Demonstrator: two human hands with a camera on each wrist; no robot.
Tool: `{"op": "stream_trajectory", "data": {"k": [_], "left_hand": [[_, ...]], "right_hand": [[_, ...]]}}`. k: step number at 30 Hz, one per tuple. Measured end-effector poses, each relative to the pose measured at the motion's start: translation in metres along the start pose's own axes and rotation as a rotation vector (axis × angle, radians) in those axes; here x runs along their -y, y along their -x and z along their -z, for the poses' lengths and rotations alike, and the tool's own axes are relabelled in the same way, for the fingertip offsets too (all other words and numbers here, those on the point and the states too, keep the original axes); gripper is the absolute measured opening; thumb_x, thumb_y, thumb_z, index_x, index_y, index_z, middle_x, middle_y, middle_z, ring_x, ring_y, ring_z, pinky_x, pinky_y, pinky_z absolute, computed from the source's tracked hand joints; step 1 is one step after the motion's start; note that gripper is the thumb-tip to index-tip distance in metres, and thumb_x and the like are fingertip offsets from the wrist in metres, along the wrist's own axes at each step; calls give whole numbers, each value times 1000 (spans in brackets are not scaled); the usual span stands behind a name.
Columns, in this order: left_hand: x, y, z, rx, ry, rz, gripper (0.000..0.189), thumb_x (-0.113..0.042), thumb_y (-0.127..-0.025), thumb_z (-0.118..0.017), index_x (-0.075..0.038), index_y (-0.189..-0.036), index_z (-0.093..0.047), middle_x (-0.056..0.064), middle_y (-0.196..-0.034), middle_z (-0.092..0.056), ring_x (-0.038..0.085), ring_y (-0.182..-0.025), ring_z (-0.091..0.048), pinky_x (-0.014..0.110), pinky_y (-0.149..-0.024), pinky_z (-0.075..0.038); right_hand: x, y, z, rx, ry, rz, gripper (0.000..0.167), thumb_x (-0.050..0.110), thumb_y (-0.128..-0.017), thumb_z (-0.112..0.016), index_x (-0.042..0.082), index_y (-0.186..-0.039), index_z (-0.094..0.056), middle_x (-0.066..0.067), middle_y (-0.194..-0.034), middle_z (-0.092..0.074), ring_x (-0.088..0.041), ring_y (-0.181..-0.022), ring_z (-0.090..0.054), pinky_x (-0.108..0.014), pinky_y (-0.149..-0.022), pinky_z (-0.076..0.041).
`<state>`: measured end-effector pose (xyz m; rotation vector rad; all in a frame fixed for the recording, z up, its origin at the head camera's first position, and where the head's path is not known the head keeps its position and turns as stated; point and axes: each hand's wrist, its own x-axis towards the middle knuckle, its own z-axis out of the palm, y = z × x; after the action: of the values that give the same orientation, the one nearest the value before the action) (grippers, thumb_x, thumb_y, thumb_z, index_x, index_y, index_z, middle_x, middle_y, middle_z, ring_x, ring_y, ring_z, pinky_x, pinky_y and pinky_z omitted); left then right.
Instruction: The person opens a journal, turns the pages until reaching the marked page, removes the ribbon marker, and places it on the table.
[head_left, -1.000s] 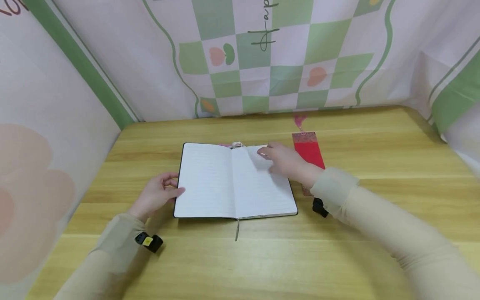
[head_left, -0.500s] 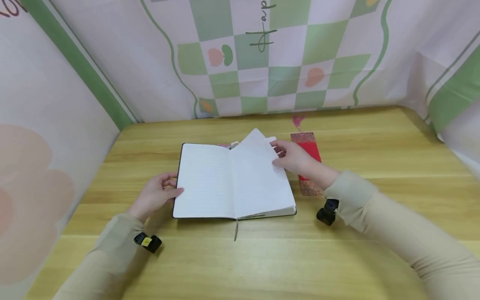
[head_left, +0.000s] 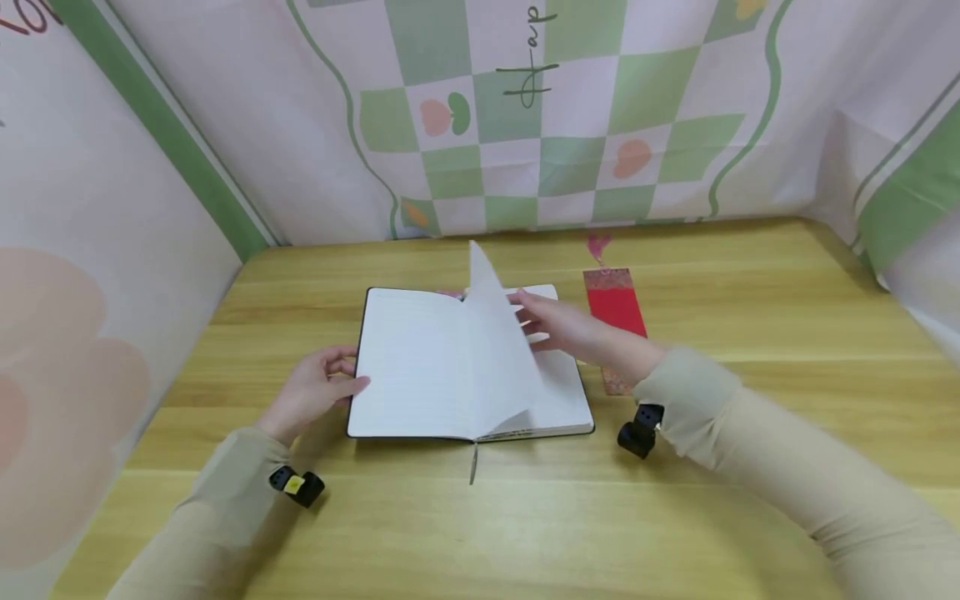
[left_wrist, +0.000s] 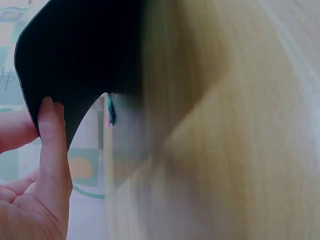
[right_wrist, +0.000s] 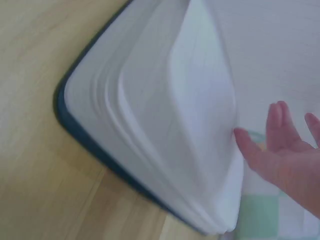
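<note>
An open notebook (head_left: 408, 358) with white lined pages and a dark cover (left_wrist: 75, 55) lies on the table. My left hand (head_left: 311, 387) pinches its left edge between thumb and fingers; the left wrist view shows that edge raised off the wood. One leaf (head_left: 491, 350) on the right side stands up, leaning toward the spine. Beside it is my right hand (head_left: 558, 325), fingers extended and spread. In the right wrist view a digit (right_wrist: 243, 140) touches the leaf's edge while the other fingers stay apart. A thin ribbon (head_left: 474, 462) hangs out below the spine.
A red bookmark (head_left: 617, 308) with a pink tassel (head_left: 598, 245) lies right of the notebook, partly behind the right forearm. A small pinkish thing (head_left: 450, 293) peeks out behind the notebook. Patterned cloth (head_left: 510, 167) hangs at the wooden table's (head_left: 525, 525) back edge.
The right hand first lay over the right page, moved right as a leaf lifted, then came back left. The leaf now stands steeper toward the spine. The left hand has stayed in place.
</note>
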<state>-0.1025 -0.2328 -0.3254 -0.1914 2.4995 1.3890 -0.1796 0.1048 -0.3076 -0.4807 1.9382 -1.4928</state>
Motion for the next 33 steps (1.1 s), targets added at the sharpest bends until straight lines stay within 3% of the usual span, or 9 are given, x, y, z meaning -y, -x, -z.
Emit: {"op": "stream_trajectory", "data": {"k": [3, 9, 14, 19, 23, 29, 33], "left_hand": [[2, -1, 0, 1, -1, -3, 56, -10, -89, -64, 3, -137, -39, 10, -102, -55, 14, -80, -54, 26, -67, -51], [2, -1, -1, 6, 11, 2, 57, -10, -90, -64, 4, -138, -38, 10, -102, -55, 12, -82, -55, 26, -71, -51], [1, 0, -1, 20, 52, -15, 54, -6, -91, -59, 5, -139, -36, 9, -101, -56, 9, -81, -56, 27, -73, -52], [0, 3, 3, 51, 119, -44, 46, -8, -97, -50, 7, -139, -36, 6, -98, -59, 7, -80, -58, 27, -74, -52], [1, 3, 7, 67, 173, -34, 47, -16, -99, -48, 8, -139, -36, 3, -99, -59, 6, -83, -58, 25, -75, -52], [4, 0, 5, 26, 68, -18, 55, -13, -91, -63, 5, -137, -39, 3, -95, -54, 9, -80, -54, 26, -72, -52], [3, -1, 2, 14, 68, -10, 52, -11, -90, -63, 5, -134, -41, 3, -95, -54, 10, -79, -54, 27, -70, -51]], "right_hand": [[4, -2, -13, 34, 207, 23, 54, 36, -104, -24, 6, -148, -27, -21, -142, -40, -37, -130, -39, -53, -108, -31], [7, -12, -39, 102, 592, 83, 52, 38, -102, -33, 13, -148, -32, -12, -150, -35, -32, -140, -27, -51, -114, -20], [6, -21, -58, 182, 823, 48, 57, 46, -100, -36, 22, -151, -26, -8, -155, -26, -35, -143, -18, -57, -113, -15], [5, -24, -70, 201, 931, -44, 62, 56, -96, -38, 35, -151, -19, -5, -159, -8, -42, -143, -8, -71, -105, -13], [6, -26, -77, 195, 976, -85, 65, 57, -94, -43, 38, -150, -17, -1, -159, -4, -46, -142, -4, -73, -103, -12], [6, -25, -80, 182, 1023, -87, 71, 55, -91, -52, 38, -150, -17, 0, -159, -4, -47, -142, -5, -72, -104, -13], [3, -23, -68, 164, 1061, -65, 76, 48, -87, -62, 33, -151, -22, -4, -159, -10, -46, -142, -8, -70, -105, -15]]}}
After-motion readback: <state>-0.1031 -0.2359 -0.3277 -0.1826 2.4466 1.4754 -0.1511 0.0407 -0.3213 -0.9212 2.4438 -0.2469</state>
